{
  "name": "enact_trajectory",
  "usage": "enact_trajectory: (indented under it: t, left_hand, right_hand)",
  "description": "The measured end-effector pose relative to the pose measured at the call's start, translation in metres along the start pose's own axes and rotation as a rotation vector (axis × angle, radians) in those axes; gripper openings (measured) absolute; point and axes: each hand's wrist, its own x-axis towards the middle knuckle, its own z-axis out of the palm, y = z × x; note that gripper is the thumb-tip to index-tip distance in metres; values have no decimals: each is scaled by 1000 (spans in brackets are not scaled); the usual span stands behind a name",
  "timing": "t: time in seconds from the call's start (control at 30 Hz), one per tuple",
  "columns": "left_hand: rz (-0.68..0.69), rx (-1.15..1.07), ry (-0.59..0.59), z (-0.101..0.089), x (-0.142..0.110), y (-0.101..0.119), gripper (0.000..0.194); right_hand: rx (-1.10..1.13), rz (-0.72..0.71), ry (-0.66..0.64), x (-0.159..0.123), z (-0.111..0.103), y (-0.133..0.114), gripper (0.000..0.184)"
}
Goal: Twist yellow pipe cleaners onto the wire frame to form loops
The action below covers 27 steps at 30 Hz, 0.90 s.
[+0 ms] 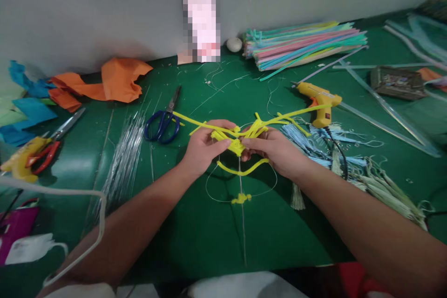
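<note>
Between my two hands is a bundle of bent yellow pipe cleaners [237, 145], with long stems reaching out to both sides. My left hand [206, 146] pinches the left part between thumb and fingers. On the other side, my right hand [268, 143] grips it, thumb close to the left thumb. A thin wire [243, 223] runs down from the bundle toward me. Below hangs a loop of fine wire bearing a small yellow fuzzy tuft [240, 199] and a curved yellow stem [240, 173]. Blue-handled scissors [162, 125] lie just beyond my left hand.
A yellow glue gun [316, 102] lies right, near blue tassels [303, 142] and pale green tassels [387, 191]. Colored pipe cleaners [303, 44] are heaped at the back. Left are cut wires [124, 158], orange paper [122, 79] and red-handled scissors [45, 156]. A blurred-out phone [202, 23] leans on the wall.
</note>
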Motion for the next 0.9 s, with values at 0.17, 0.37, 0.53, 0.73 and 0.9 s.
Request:
enact_trajectory:
  t: [0.17,0.37,0.53,0.73,0.9]
  left_hand:
    - [80,62,185,2,0,-1,21]
    - [159,180,225,7,-3,5,9]
    - [194,283,146,3,-3,5,10]
    - [297,523,48,-1,1,8,7]
    - [362,557,59,1,0,9,12]
  right_hand:
    - [5,14,39,1,-1,1,26]
    - [-99,42,28,0,-1,-1,27]
    - [-117,15,27,0,2,-1,26]
    - [-126,-12,10,0,2,0,23]
    - [-138,-16,1,1,3,-1,23]
